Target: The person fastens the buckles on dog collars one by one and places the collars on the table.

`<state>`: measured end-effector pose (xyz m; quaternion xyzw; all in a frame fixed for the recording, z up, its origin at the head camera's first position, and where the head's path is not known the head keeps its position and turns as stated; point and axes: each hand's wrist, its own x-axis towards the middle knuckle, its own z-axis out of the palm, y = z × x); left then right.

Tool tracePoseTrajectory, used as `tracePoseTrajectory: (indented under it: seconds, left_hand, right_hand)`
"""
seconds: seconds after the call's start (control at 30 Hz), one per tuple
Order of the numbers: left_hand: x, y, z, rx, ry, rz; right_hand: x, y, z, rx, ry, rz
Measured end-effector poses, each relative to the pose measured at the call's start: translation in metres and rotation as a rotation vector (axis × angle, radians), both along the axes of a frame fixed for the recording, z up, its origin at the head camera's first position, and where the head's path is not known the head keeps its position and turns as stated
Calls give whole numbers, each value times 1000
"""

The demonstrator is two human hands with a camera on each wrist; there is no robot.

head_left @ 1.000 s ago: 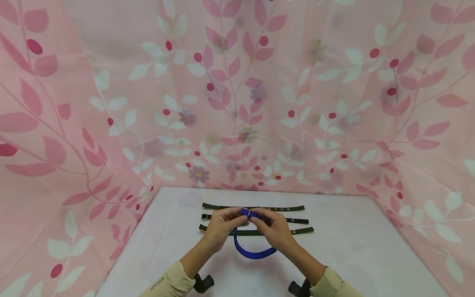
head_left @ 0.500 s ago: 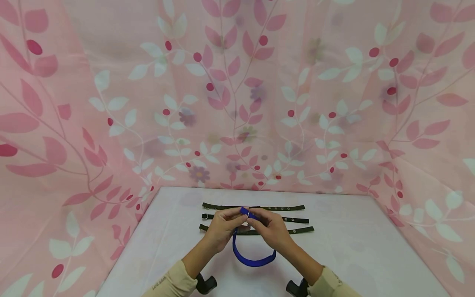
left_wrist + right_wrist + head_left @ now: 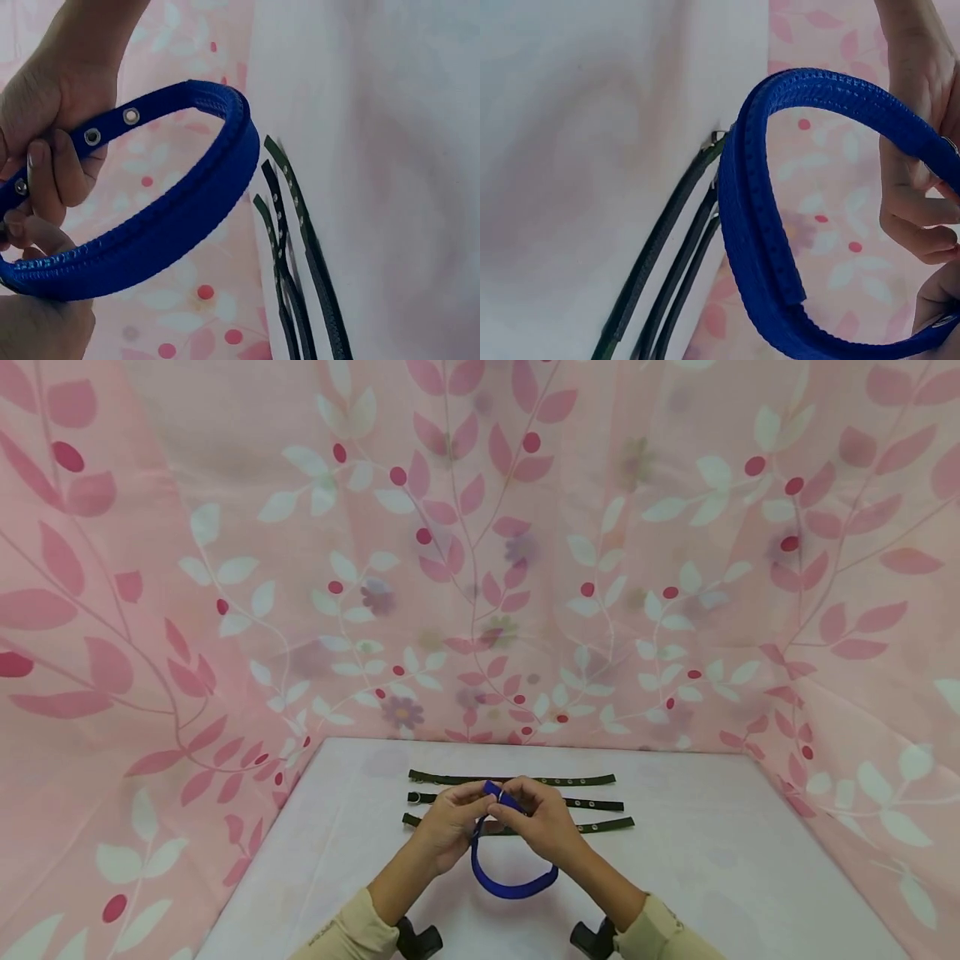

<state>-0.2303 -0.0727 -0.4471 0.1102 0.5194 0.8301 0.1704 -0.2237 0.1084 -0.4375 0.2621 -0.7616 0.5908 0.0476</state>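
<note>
A blue collar (image 3: 513, 890) with metal eyelets is bent into a loop, hanging below both hands above the table. My left hand (image 3: 446, 827) pinches it by the buckle end, where a metal ring (image 3: 951, 146) partly shows. My right hand (image 3: 547, 827) grips the eyelet end, its thumb close against the left fingers. A short blue tip (image 3: 492, 788) pokes up between the hands. In the left wrist view the eyelet strap (image 3: 112, 124) runs past the right fingers; the buckle itself is mostly hidden by the fingers.
Behind the hands, three dark green or black collars lie in parallel rows on the white table (image 3: 337, 843): a far one (image 3: 585, 781), a middle one (image 3: 600, 805) and a near one (image 3: 615, 825). Pink leaf-patterned cloth (image 3: 480, 568) walls the table's back and sides.
The loop of the blue collar has dropped slightly lower and opened a little. My right hand has shifted slightly left, its thumb now nearer the left fingers.
</note>
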Motion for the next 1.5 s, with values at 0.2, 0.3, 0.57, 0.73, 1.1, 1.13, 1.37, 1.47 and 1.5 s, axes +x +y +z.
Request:
tracePoseTrajectory:
  seconds: [0.2, 0.3, 0.57, 0.73, 1.1, 1.13, 1.37, 1.47, 1.5]
  left_hand:
    - [0, -4, -2, 35, -17, -37]
    - [-1, -5, -1, 30, -3, -20]
    - [-4, -12, 10, 59, 59, 54]
    - [-4, -16, 12, 79, 104, 60]
    - [-9, -26, 15, 187, 147, 110]
    - [-9, -27, 15, 188, 146, 118]
    - [-12, -38, 13, 247, 167, 158]
    - [-14, -45, 9, 312, 167, 158]
    - [-15, -47, 8, 330, 164, 154]
  right_hand:
    - [1, 0, -1, 20, 27, -9]
    - [1, 0, -3, 34, 59, -33]
    - [2, 2, -6, 41, 72, -96]
    - [2, 5, -10, -31, 50, -20]
    - [1, 6, -9, -65, 106, 16]
    - [1, 6, -9, -59, 96, 14]
    - [2, 9, -14, -16, 33, -17]
    - [1, 10, -15, 2, 39, -30]
    - [1, 11, -15, 6, 38, -38]
